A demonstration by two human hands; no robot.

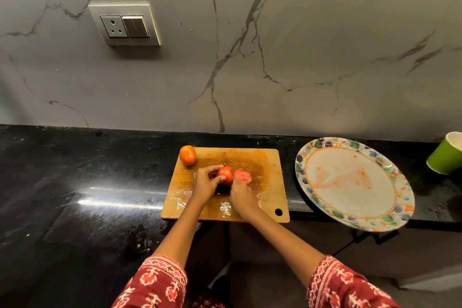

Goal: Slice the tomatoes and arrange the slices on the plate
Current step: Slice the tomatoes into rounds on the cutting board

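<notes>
While both forearms reach forward from patterned red sleeves (160, 280) and converge over the wooden cutting board (262, 197), the two hands sit close together at the board's centre. Left hand (205, 182): wrist roughly straight, fingers curled around the left side of a red tomato (225, 174), thumb lying across its near face; the tomato rests on the board with its green stem scar facing up and toward the camera. Right hand (242, 195): knuckles up, fingers closed around what appears to be a knife handle, though the handle itself is hidden under the hand. A thin knife blade (222, 160) shows beyond the tomato, its tip pointing away toward the wall, edge running along the tomato's right side. Just right of the tomato, touching or nearly touching it, a pale pink cut piece (242, 176) lies flat on the board, cut face up. A second, whole tomato (187, 155) sits at the board's far left corner, well apart from the hands. The board rests on a black stone counter (75, 182), with wet patches near its front edge. To the right of the board, a large patterned plate (303, 155) lies on the counter, overhanging the front edge, with reddish juice smears on its centre. A green cup (442, 157) stands at the far right.
</notes>
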